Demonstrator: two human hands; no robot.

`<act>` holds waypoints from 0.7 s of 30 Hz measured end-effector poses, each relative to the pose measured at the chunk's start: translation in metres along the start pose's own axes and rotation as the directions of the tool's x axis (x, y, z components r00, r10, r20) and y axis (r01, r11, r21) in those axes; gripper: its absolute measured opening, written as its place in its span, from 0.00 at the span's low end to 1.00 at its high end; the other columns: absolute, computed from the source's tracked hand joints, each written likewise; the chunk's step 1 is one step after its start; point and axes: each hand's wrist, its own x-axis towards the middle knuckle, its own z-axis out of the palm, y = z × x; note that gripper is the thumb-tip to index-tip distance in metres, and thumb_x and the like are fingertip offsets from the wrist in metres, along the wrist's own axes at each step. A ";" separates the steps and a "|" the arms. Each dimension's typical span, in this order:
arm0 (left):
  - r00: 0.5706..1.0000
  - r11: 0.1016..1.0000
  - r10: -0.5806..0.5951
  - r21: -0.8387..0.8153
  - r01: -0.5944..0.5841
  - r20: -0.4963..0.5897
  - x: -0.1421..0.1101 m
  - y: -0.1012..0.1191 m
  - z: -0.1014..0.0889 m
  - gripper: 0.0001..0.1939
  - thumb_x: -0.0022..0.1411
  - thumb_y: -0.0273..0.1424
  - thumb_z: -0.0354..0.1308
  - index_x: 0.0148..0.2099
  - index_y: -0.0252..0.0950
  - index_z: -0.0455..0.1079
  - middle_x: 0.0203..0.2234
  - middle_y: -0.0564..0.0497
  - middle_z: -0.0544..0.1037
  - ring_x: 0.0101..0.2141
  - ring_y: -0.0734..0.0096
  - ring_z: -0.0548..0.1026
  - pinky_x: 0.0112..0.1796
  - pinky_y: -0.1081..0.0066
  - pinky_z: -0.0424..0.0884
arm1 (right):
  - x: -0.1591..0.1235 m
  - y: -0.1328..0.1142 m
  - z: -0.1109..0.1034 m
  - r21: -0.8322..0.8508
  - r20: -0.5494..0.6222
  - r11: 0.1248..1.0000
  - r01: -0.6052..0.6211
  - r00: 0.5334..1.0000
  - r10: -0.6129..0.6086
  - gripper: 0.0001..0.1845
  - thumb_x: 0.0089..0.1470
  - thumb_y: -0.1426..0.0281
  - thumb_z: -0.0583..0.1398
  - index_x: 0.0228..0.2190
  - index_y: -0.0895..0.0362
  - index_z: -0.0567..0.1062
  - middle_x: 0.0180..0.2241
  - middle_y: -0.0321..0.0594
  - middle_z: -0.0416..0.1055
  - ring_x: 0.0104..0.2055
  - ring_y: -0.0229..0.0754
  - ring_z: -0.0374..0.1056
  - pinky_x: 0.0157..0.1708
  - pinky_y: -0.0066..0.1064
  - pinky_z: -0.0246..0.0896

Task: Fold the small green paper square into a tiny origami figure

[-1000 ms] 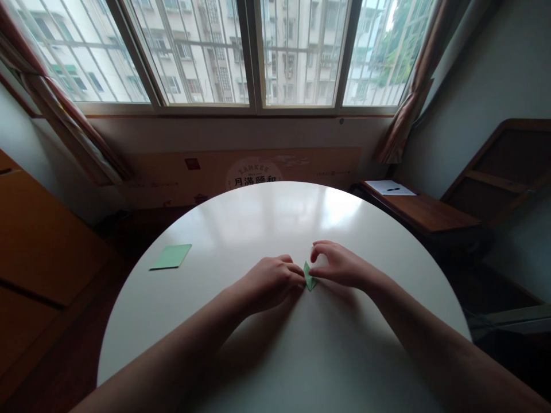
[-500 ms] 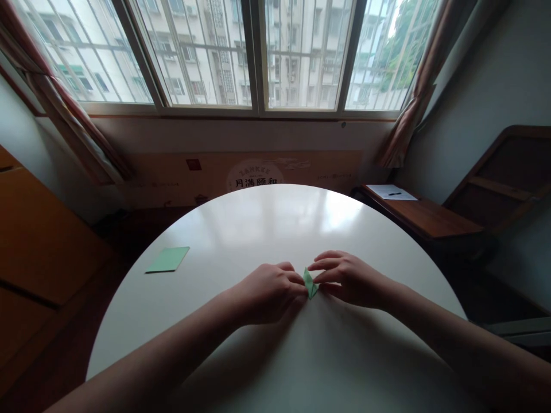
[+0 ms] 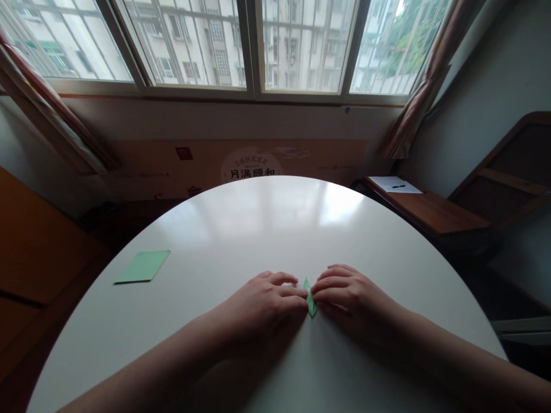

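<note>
A small folded piece of green paper [image 3: 309, 298] lies on the round white table [image 3: 267, 229], near its front middle. My left hand [image 3: 262, 307] rests on the table at the paper's left side, fingers together, their tips pressing on its left edge. From the other side my right hand [image 3: 348, 292] meets it, fingertips pressed onto the paper's right edge. Most of the folded piece is covered by the fingers; only a narrow pointed strip shows between them.
A flat stack of green paper squares [image 3: 143, 267] lies on the table at the left. A wooden side desk [image 3: 430, 209] with a sheet and a pen [image 3: 396, 185] stands at the right. A printed cardboard panel [image 3: 249, 166] leans under the window.
My right hand has lowered from a raised pinch to lie flat against the paper, and both hands press it narrower. The view has tilted down and shifted right, so the green stack sits further left.
</note>
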 end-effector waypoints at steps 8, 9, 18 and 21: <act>0.980 0.992 -0.039 -0.124 0.014 -0.197 0.010 -0.010 0.016 0.11 0.70 0.30 0.52 0.49 0.43 0.75 0.40 0.52 0.82 0.43 0.68 0.76 0.45 0.69 0.68 | -0.003 0.001 0.010 0.036 -0.064 0.995 -0.089 0.994 0.091 0.06 0.62 0.71 0.61 0.37 0.52 0.79 0.39 0.37 0.80 0.41 0.44 0.71 0.48 0.40 0.63; 0.978 0.992 -0.028 -0.127 0.001 -0.208 0.011 -0.009 0.016 0.11 0.70 0.30 0.52 0.47 0.42 0.75 0.40 0.52 0.82 0.42 0.68 0.76 0.45 0.69 0.68 | -0.003 0.001 0.010 0.028 -0.058 0.995 -0.092 0.994 0.094 0.06 0.61 0.72 0.61 0.37 0.51 0.79 0.39 0.36 0.80 0.41 0.44 0.71 0.48 0.40 0.62; 0.988 0.999 -0.008 -0.054 0.000 -0.153 0.011 0.001 0.009 0.10 0.65 0.27 0.56 0.45 0.43 0.75 0.43 0.53 0.80 0.45 0.63 0.72 0.48 0.64 0.66 | -0.003 -0.006 0.008 -0.016 -0.044 0.998 -0.065 0.997 0.064 0.06 0.62 0.69 0.60 0.34 0.52 0.79 0.37 0.37 0.80 0.42 0.45 0.71 0.49 0.43 0.61; 0.992 0.998 -0.051 -0.031 0.047 -0.113 0.011 0.001 0.009 0.09 0.64 0.28 0.57 0.46 0.44 0.74 0.46 0.53 0.79 0.48 0.60 0.70 0.49 0.62 0.64 | -0.003 -0.007 0.008 -0.014 -0.049 0.998 -0.059 0.997 0.058 0.06 0.61 0.71 0.60 0.34 0.52 0.79 0.37 0.37 0.80 0.43 0.45 0.71 0.49 0.42 0.61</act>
